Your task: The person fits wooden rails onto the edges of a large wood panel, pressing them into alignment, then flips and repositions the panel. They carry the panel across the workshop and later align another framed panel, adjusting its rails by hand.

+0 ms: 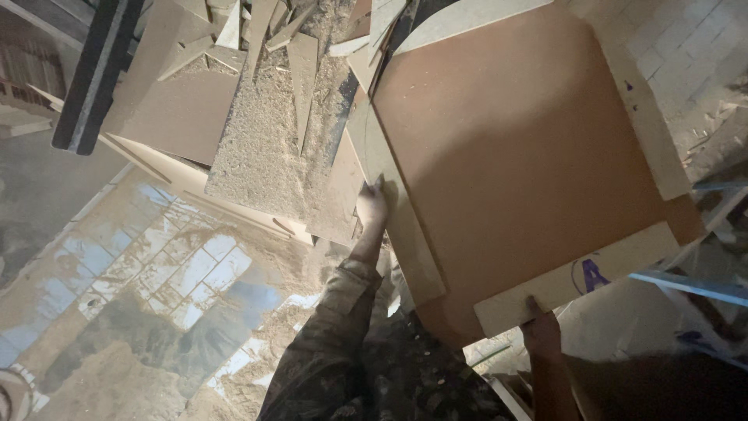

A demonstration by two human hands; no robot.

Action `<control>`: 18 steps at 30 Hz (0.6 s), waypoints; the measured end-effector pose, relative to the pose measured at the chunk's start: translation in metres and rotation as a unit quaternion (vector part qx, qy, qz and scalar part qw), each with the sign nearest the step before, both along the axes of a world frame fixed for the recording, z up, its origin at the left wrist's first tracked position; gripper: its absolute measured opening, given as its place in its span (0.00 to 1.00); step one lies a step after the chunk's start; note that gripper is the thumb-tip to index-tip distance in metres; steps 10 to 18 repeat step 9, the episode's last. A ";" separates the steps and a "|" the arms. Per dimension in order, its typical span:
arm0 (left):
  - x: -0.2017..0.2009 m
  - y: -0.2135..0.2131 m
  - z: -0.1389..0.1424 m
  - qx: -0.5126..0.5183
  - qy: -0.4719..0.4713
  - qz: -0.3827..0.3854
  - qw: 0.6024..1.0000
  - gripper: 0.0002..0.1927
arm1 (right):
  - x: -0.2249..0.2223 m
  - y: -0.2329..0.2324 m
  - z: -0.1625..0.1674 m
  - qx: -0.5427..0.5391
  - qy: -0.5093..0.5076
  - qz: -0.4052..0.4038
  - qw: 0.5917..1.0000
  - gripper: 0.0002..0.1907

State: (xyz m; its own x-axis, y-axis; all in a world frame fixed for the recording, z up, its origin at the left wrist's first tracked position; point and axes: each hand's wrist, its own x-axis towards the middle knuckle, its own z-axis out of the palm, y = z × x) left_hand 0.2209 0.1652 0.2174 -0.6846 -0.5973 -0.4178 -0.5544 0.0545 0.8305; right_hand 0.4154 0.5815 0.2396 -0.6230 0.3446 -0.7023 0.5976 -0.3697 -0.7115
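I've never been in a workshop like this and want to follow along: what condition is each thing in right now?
Brown board: tilted, held at two edges.
Pale strips: lying along the board's edges.
Left hand: gripping the board's left edge.
Right hand: gripping the near strip.
Offcuts pile: jumbled, coated in sawdust.
Tiled floor: dusty, sawdust heaped on it.

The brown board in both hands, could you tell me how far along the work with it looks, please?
Done: offcuts and sawdust already lie heaped at the far side. In hand: the brown board is gripped at its left edge by the left hand, and the right hand holds its near pale strip. Left: the board is not yet set down.
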 end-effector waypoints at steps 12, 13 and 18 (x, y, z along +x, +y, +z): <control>-0.086 -0.005 0.022 -0.416 0.084 -0.190 0.885 0.21 | -0.055 -0.015 -0.002 0.030 0.081 0.098 0.991 0.32; -0.086 -0.005 0.022 -0.416 0.084 -0.190 0.885 0.21 | -0.055 -0.015 -0.002 0.030 0.081 0.098 0.991 0.32; -0.086 -0.005 0.022 -0.416 0.084 -0.190 0.885 0.21 | -0.055 -0.015 -0.002 0.030 0.081 0.098 0.991 0.32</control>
